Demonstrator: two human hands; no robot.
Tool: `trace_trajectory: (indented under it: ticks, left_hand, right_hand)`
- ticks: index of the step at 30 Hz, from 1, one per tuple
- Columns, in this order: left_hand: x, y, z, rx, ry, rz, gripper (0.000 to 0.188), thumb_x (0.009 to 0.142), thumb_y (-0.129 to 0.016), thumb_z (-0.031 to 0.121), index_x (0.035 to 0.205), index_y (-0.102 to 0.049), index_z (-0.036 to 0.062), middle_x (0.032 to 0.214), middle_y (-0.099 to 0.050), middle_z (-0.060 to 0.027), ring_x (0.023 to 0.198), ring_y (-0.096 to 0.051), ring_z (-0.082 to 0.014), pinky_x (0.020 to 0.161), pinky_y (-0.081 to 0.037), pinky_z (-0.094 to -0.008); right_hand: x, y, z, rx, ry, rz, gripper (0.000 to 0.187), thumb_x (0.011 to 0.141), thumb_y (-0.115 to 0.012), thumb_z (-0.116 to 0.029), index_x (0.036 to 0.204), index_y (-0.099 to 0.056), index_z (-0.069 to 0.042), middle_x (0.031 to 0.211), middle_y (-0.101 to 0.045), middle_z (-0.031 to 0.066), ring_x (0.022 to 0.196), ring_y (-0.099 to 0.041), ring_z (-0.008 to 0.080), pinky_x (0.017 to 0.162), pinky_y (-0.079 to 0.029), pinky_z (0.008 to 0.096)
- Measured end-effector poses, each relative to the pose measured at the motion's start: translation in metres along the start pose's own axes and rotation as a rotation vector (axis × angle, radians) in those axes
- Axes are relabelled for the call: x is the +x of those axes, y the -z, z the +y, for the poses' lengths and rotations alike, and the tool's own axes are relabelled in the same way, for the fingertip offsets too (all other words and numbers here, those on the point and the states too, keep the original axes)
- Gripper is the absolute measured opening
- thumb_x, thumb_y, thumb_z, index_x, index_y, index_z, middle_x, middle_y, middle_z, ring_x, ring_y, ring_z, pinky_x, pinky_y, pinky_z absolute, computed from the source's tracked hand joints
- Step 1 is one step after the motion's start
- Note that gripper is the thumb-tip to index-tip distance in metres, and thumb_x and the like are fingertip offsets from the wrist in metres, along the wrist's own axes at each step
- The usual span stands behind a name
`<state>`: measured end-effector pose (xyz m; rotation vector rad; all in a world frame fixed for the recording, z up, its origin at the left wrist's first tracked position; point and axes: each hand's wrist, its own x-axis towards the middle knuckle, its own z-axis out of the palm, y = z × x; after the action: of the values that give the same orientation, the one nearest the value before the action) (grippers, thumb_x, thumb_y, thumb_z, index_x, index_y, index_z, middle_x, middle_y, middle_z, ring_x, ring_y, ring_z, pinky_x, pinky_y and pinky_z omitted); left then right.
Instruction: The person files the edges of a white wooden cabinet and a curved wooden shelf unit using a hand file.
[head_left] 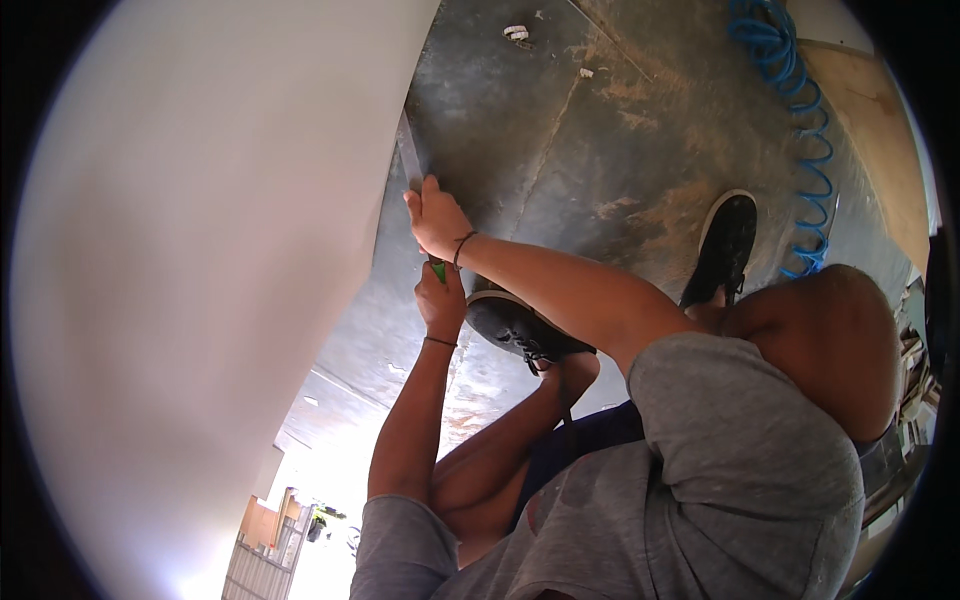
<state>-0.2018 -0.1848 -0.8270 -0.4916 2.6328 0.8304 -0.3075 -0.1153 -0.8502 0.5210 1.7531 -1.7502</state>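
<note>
My left hand (440,300) is closed in a fist, with a bit of green handle (438,271) showing at its top. Just beyond it, my right hand (437,222) grips the same tool farther along. A flat grey metal strip (407,145) runs on past the right fingers; it looks like the blade of a hand file, though my hands hide most of it. The strip lies along the edge of a large smooth white panel (200,220), and I cannot tell whether it touches that edge.
My black shoes (510,325) stand on the worn grey concrete floor (560,160). A coiled blue hose (815,150) hangs at the upper right, beside a wooden board (875,130). Small white scraps (516,34) lie on the floor farther off. Bright light enters at the lower left.
</note>
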Motion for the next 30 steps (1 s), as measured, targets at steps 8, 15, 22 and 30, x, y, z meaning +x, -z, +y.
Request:
trace_trajectory:
  ticks: [8,15,22,30]
  left_hand:
    - [0.023,0.024,-0.037,0.104,-0.099,-0.027,0.026,0.084,-0.056,0.024,0.077,-0.051,-0.0011,0.068,-0.059,-0.0228,0.066,-0.057,-0.0434,0.054,-0.043,-0.0465]
    - [0.022,0.025,-0.031,0.066,-0.039,-0.076,0.03,0.087,-0.054,0.028,0.08,-0.052,-0.0015,0.068,-0.059,-0.0227,0.067,-0.058,-0.0424,0.055,-0.043,-0.0469]
    - [-0.019,-0.005,-0.008,-0.055,0.103,-0.091,0.027,0.087,-0.051,0.024,0.083,-0.05,-0.0028,0.069,-0.058,-0.0252,0.067,-0.057,-0.0442,0.056,-0.043,-0.0474]
    - [-0.02,0.003,-0.015,0.081,0.004,0.034,0.026,0.087,-0.052,0.023,0.08,-0.049,-0.0017,0.068,-0.058,-0.0239,0.064,-0.057,-0.0428,0.053,-0.042,-0.046]
  right_hand:
    - [0.019,-0.047,0.023,-0.02,0.097,0.175,0.027,0.094,-0.038,-0.023,0.087,-0.032,0.002,0.049,-0.053,0.0135,0.037,-0.054,0.0251,0.038,-0.045,0.037]
    - [0.029,-0.052,0.03,0.092,0.035,0.169,0.025,0.093,-0.041,-0.023,0.09,-0.032,0.0,0.052,-0.051,0.0112,0.039,-0.052,0.0209,0.037,-0.044,0.0347]
    - [-0.002,-0.016,0.038,-0.027,0.105,0.028,0.024,0.093,-0.038,-0.025,0.09,-0.033,-0.002,0.052,-0.049,0.0104,0.038,-0.052,0.0214,0.037,-0.044,0.0357]
    - [-0.011,-0.015,0.019,-0.035,0.013,-0.034,0.028,0.094,-0.037,-0.026,0.09,-0.033,0.001,0.051,-0.053,0.0138,0.038,-0.054,0.0254,0.039,-0.045,0.0369]
